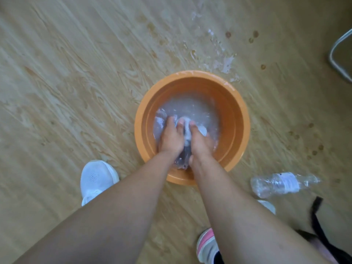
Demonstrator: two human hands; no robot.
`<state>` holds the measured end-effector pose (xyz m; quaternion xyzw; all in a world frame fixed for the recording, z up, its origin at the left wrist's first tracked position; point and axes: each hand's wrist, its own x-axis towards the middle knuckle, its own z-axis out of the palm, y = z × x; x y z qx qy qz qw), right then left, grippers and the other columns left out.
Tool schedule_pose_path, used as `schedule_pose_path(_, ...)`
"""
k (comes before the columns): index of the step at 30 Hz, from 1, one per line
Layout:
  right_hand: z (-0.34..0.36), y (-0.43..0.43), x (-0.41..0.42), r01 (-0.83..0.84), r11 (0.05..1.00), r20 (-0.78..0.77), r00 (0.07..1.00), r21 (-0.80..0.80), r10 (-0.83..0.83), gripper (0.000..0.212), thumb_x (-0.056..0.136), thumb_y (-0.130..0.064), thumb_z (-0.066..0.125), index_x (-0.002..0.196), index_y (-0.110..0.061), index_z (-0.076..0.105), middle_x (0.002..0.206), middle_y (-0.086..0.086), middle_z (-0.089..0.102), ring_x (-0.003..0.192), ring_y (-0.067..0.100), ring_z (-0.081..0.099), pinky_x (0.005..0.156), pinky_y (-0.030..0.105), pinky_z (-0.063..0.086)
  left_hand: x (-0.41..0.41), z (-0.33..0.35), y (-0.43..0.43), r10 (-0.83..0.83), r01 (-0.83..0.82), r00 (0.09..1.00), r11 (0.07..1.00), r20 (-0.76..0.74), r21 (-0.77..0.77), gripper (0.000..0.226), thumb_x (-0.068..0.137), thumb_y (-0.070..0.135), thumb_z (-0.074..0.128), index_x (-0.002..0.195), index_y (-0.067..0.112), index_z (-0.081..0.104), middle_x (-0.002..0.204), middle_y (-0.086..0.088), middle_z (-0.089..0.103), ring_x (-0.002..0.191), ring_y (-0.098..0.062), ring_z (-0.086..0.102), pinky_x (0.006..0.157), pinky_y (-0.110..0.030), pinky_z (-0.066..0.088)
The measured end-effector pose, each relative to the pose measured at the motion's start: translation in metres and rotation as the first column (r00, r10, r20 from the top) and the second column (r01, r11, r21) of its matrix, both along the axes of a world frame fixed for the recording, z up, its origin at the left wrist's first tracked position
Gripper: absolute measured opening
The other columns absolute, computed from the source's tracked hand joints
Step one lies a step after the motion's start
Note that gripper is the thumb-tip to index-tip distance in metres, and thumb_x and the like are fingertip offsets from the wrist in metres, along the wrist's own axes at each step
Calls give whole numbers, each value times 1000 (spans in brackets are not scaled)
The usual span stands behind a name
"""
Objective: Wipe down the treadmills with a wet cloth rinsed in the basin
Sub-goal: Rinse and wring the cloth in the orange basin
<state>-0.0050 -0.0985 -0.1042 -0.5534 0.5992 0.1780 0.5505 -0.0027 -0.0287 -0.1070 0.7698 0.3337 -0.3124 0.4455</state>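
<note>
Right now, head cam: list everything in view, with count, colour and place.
basin: 1, orange, on the floor, centre
water: cloudy, inside the basin
cloth: 1, white-grey, in the water between both hands
bottle: 1, clear plastic, lying on the floor right of the basin
splashes: several, wet patches on the floor beyond the basin
floor: light wood grain
metal frame: 1, grey, right edge, cut off
strap: 1, black, lower right
white shoes: 2, one left of the basin, one mostly hidden behind the right forearm
pink-grey shoe: 1, bottom edge
left hand: in the water, grips the cloth
right hand: in the water, grips the cloth
</note>
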Motion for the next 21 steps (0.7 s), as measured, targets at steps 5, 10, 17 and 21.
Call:
schedule_pose_path(5, 2, 9, 18, -444, 876, 25, 890, -186, 456, 39, 92, -47, 66, 117, -18, 70, 115, 9, 76, 111, 31, 70, 101, 45, 54, 4, 7, 1, 137, -155, 985, 969, -108, -190, 44, 108, 44, 43, 91, 13, 69, 77, -7, 70, 61, -22, 67, 50, -23, 45)
schedule_pose_path(10, -8, -2, 44, -708, 695, 21, 698, -125, 715, 28, 96, -37, 66, 77, -17, 64, 91, 16, 74, 94, 34, 70, 84, 40, 54, -3, 33, -7, 278, -277, 958, 960, 75, -24, 50, 95, 51, 41, 86, 12, 72, 78, -9, 74, 81, -33, 71, 74, -40, 57)
schedule_pose_path(17, -1, -39, 63, -908, 188, -215, 282, -374, 935, 50, 93, -63, 67, 90, -14, 58, 97, 15, 72, 96, 36, 68, 74, 38, 46, -3, 50, 19, 169, -204, 967, 961, 189, 186, 21, 102, 35, 56, 97, 16, 61, 102, -20, 70, 102, -41, 64, 86, -42, 49)
schedule_pose_path(21, -6, -47, 45, -711, 562, 67, 594, -424, 802, 28, 93, -38, 76, 96, -13, 64, 90, 5, 70, 84, 26, 65, 83, 46, 55, 15, 29, 12, 70, -71, 997, 990, 11, 120, 28, 107, 21, 44, 135, 17, 43, 126, -17, 65, 115, -38, 63, 93, -42, 46)
